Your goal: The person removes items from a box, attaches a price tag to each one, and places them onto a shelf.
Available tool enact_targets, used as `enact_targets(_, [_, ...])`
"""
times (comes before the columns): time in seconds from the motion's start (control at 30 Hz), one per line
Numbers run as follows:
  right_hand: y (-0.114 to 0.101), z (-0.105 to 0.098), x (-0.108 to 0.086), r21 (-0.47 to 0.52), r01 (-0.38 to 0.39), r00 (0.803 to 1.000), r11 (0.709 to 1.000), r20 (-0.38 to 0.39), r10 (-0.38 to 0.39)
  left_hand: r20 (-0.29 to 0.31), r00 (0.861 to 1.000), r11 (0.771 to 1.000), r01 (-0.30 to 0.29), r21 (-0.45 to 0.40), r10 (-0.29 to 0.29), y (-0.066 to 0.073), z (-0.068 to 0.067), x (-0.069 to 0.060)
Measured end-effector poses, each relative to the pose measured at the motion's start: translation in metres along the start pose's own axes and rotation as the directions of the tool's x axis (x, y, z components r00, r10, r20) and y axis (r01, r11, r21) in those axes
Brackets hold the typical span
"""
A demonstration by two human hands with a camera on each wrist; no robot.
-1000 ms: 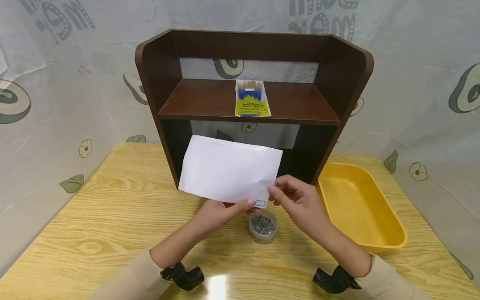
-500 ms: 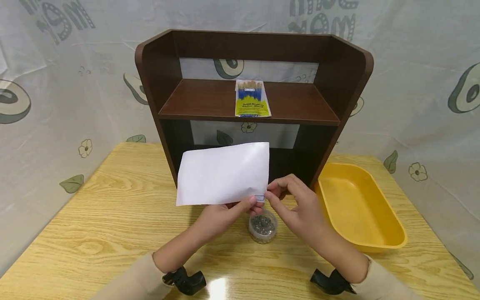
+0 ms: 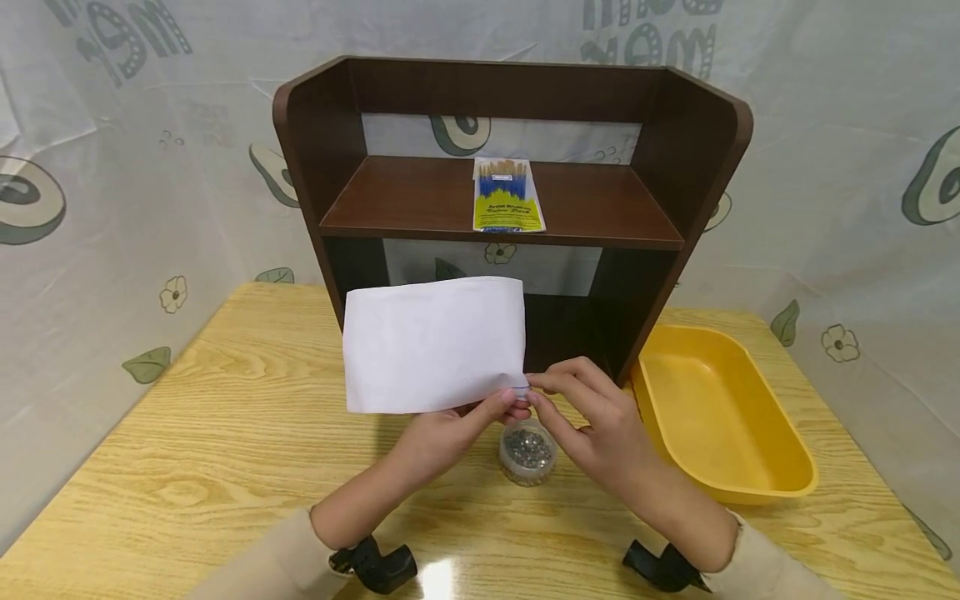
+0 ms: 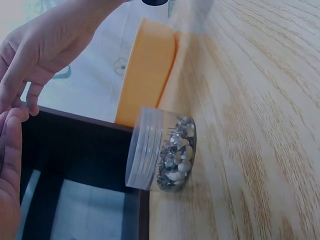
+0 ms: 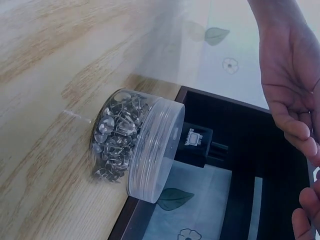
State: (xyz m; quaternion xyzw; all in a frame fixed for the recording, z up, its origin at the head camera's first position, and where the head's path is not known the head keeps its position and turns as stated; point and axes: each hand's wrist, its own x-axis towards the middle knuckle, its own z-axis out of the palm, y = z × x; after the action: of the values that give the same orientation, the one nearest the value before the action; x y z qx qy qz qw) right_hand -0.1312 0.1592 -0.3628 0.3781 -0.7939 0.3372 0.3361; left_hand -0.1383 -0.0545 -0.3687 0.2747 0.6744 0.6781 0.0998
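Note:
A white sheet of paper (image 3: 435,346) is held up before the lower shelf opening in the head view. At its lower right corner is a small blue-edged label (image 3: 519,392), partly covered by fingers. My left hand (image 3: 442,442) pinches the sheet's bottom edge, thumb in front and fingers behind. My right hand (image 3: 600,417) pinches that same corner between thumb and index finger. Below the hands a clear round jar (image 3: 527,452) of metal thumbtacks (image 5: 117,135) stands on the table with its lid on. The paper is out of sight in both wrist views.
A dark brown shelf unit (image 3: 675,158) stands at the back, with a pack of artist brushes (image 3: 508,200) on its upper board. To the right lies a yellow tray (image 3: 723,417). A black two-pronged, plug-like object (image 5: 194,145) shows beyond the jar in the right wrist view.
The sheet has turned from its rightward-down slant to nearly level and shifted left. My right fingers have moved slightly left and down with the corner, and the label is now more covered.

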Motion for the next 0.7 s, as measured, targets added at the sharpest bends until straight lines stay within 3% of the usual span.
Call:
enact_targets(0.23, [0.0005, -0.0018, -0.0014, -0.036, 0.011, 1.0, 0.999, -0.011, -0.011, -0.024, 0.999, 0.998, -0.042, 0.041, 0.043, 0.0007, 0.0029, 0.0001])
enact_targets(0.5, [0.0012, -0.002, -0.0027, -0.131, 0.019, 1.0, 0.991, 0.017, -0.017, 0.001, 0.998, 0.998, -0.064, 0.004, 0.064, -0.0042, 0.0038, -0.0009])
enact_targets(0.7, [0.0024, -0.0006, -0.0038, -0.09, 0.025, 0.999, 0.996, 0.03, -0.022, -0.009, 0.999, 0.999, -0.034, 0.035, 0.034, -0.0043, 0.0025, -0.0012])
